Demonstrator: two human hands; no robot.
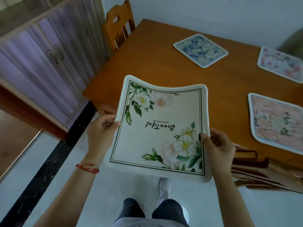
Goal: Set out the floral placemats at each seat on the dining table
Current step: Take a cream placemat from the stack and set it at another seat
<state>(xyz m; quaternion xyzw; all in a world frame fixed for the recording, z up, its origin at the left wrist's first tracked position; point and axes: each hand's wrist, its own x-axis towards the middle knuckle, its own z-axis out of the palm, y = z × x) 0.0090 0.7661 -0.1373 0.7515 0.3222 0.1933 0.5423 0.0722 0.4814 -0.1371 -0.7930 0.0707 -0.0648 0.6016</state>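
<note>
Holding a white floral placemat (159,126) in the air by the near table (164,63) corner, left hand (102,130) and right hand (216,147) each in a pinching grip on a side edge. Beyond, already laid flat: blue placemat (200,50), pink placemat (281,63), peach placemat (277,122). Wooden chair (118,23) tucked at far end.

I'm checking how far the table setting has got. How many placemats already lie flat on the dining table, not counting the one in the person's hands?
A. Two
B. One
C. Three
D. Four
C. Three lie on the table: a blue placemat, a pink placemat at the far right and a peach placemat; the white floral placemat is held off it by the left hand and right hand.
</note>
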